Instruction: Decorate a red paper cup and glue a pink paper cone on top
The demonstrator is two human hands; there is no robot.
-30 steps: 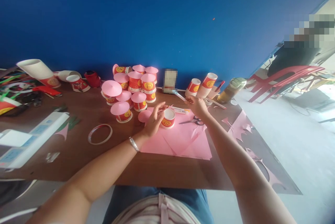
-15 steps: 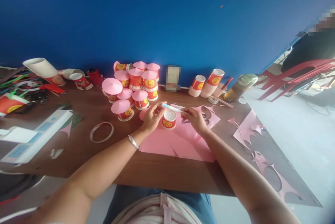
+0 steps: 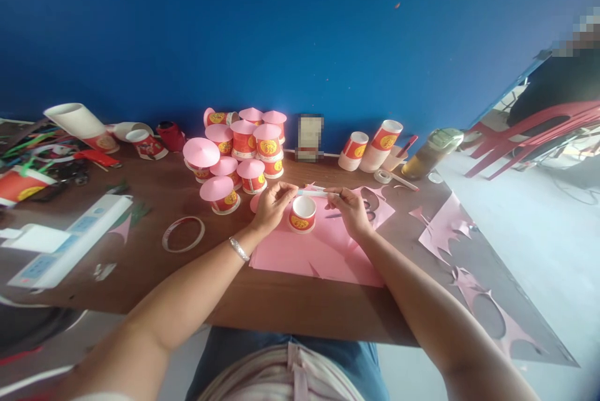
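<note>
A slim white pen-like stick with a pale blue end (image 3: 313, 193) lies level between my two hands; its exact kind is unclear. My left hand (image 3: 276, 204) pinches the blue end. My right hand (image 3: 347, 207) grips the other end with curled fingers. Just below the stick, a short red and white paper cup (image 3: 302, 220) with a yellow emblem stands upright, its open top facing up. Under the cup spreads pink paper (image 3: 300, 257). Scissors (image 3: 368, 213) rest on it beside my right hand, partly hidden.
Several cups with pink paper cones (image 3: 250, 170) cluster behind my left hand. A paper ring (image 3: 184, 235) and a white power strip (image 3: 75, 238) lie left. Taller cups (image 3: 354, 152), a tape roll (image 3: 382, 177) and a jar (image 3: 429, 154) stand back right. Pink scraps (image 3: 487, 307) lie right.
The stick has turned from a slant to nearly level and sits slightly lower behind the cup's rim. Both hands stay close to where they were; the cup has not visibly moved.
</note>
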